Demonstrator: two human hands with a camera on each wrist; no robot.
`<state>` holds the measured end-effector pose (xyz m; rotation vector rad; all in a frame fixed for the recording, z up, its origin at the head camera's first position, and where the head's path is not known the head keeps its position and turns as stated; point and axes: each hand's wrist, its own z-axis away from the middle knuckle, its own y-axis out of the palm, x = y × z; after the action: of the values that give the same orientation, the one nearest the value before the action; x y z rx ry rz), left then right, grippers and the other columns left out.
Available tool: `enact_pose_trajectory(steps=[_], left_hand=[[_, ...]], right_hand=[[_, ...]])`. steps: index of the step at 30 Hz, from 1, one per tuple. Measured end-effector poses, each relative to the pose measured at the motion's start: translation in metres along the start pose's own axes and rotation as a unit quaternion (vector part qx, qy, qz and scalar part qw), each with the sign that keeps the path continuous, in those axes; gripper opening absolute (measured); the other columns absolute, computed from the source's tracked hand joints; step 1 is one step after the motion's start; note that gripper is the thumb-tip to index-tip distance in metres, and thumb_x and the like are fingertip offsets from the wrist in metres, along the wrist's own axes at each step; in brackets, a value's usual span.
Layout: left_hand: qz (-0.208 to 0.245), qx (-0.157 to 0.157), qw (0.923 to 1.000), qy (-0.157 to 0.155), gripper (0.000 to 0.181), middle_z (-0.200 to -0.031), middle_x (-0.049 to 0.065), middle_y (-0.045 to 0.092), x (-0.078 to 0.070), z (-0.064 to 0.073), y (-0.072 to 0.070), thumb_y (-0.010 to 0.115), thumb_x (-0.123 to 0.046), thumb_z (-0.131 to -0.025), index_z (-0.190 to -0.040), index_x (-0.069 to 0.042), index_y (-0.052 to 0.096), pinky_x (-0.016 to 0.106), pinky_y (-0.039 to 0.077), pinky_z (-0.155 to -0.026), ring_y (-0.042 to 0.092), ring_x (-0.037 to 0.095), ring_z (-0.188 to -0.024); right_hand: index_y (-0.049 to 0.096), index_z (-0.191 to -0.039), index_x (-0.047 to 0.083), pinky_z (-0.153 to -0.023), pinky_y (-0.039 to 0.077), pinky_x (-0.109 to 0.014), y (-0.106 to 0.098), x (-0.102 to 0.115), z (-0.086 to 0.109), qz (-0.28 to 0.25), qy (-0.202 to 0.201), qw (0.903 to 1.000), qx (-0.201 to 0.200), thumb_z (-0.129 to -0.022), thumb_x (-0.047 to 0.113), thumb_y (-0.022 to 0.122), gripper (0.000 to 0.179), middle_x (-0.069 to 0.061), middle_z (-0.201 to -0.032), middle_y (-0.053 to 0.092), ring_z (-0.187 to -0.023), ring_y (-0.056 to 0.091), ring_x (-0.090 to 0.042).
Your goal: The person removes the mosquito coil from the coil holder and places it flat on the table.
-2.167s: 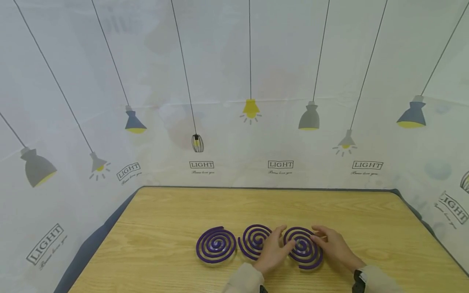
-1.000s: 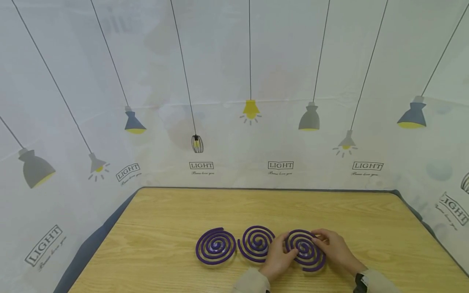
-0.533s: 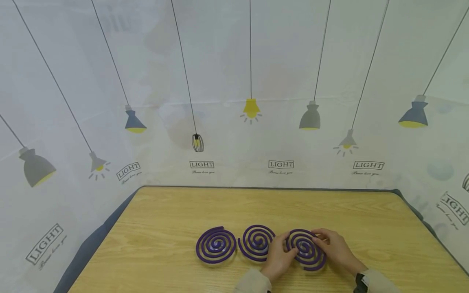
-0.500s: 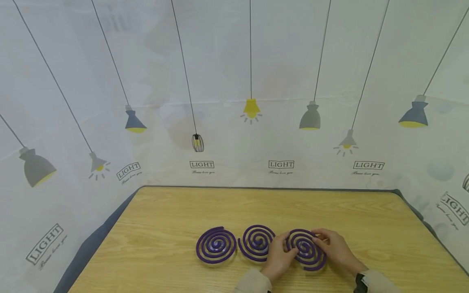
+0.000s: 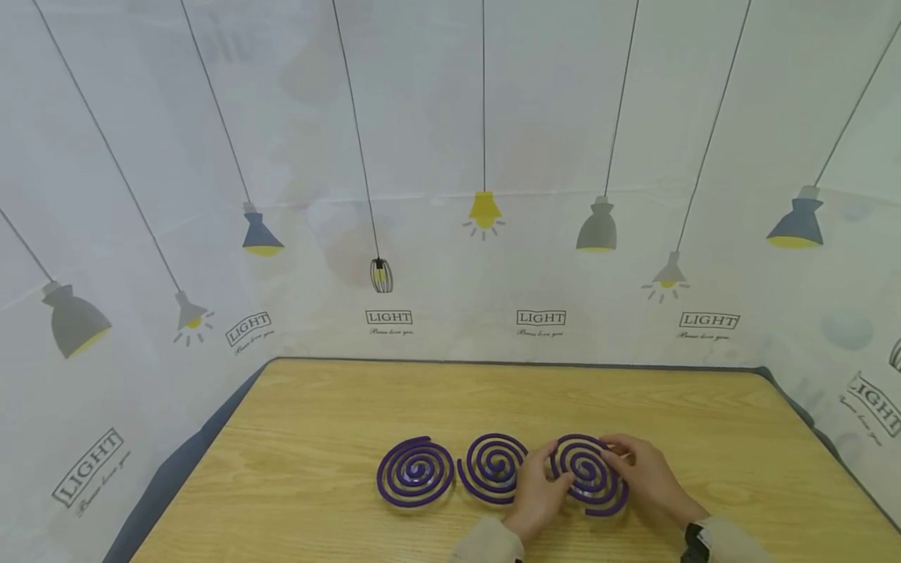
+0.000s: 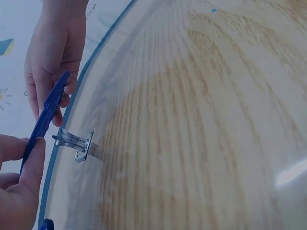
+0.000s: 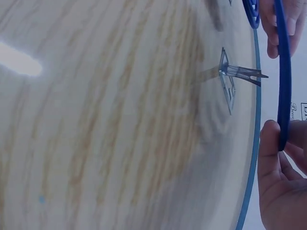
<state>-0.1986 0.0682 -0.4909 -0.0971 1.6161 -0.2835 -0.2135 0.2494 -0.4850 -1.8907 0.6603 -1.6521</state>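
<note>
Three purple mosquito coils lie in a row across the lower middle of the head view. My left hand (image 5: 538, 491) and right hand (image 5: 651, 478) pinch opposite edges of the rightmost coil (image 5: 585, 469) between thumb and fingers. Both wrist views show this coil (image 6: 43, 120) edge-on, apart from a small metal coil stand (image 7: 229, 81) whose prongs point up toward it. The middle coil (image 5: 497, 465), just left of my left hand, is partly hidden behind it. Farther left is the third coil (image 5: 418, 469), with something shiny under its centre.
The wooden table (image 5: 338, 399) extends behind and to both sides of the coils. A white cloth wall (image 5: 436, 274) printed with lamps stands around its far and side edges. Another blue coil edge (image 7: 252, 12) shows at the top of the right wrist view.
Both hands have moved in and taken hold of the rightmost coil, which has shifted slightly right. Over the last half second it has risen a little. The other two coils stay put.
</note>
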Motion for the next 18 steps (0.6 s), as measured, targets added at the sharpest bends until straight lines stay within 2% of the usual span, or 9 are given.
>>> enact_pose_trajectory(steps=[5,9,14,18], left_hand=[[0.039,0.009,0.9992,-0.003,0.052,-0.114,0.009,0.05,-0.002,-0.001,-0.001,0.065,0.001,-0.074,-0.123,0.002,0.046,0.017,0.048,-0.057,0.053,0.007,-0.072],[0.051,0.008,0.9987,0.003,0.052,-0.116,0.011,0.05,-0.003,-0.003,-0.005,0.064,0.003,-0.074,-0.123,0.003,0.045,0.016,0.048,-0.057,0.054,0.008,-0.074],[0.042,0.001,0.9991,0.008,0.051,-0.117,0.012,0.051,-0.004,-0.005,-0.009,0.064,0.003,-0.074,-0.122,0.003,0.047,0.016,0.048,-0.061,0.056,0.009,-0.075],[0.047,0.001,0.9989,-0.003,0.051,-0.117,0.01,0.051,-0.006,-0.005,-0.012,0.065,0.003,-0.074,-0.122,0.0,0.048,0.016,0.048,-0.061,0.057,0.01,-0.077]], right_hand=[[0.059,-0.105,-0.003,-0.057,0.048,-0.023,-0.005,0.005,-0.001,-0.007,-0.02,0.9997,-0.016,-0.083,0.006,0.059,0.023,-0.01,-0.083,0.063,-0.067,0.057,-0.016],[0.06,-0.103,-0.003,-0.059,0.049,-0.023,-0.008,0.011,-0.003,-0.026,-0.027,0.999,-0.026,-0.083,0.009,0.06,0.023,-0.012,-0.083,0.064,-0.068,0.059,-0.017],[0.059,-0.106,-0.004,-0.057,0.05,-0.023,-0.011,0.018,-0.003,-0.05,-0.003,0.9986,-0.018,-0.084,0.012,0.059,0.027,-0.014,-0.085,0.064,-0.068,0.061,-0.018],[0.058,-0.108,-0.004,-0.056,0.05,-0.023,-0.012,0.019,-0.003,-0.065,0.013,0.9977,-0.013,-0.085,0.012,0.058,0.028,-0.014,-0.086,0.064,-0.067,0.06,-0.016]])
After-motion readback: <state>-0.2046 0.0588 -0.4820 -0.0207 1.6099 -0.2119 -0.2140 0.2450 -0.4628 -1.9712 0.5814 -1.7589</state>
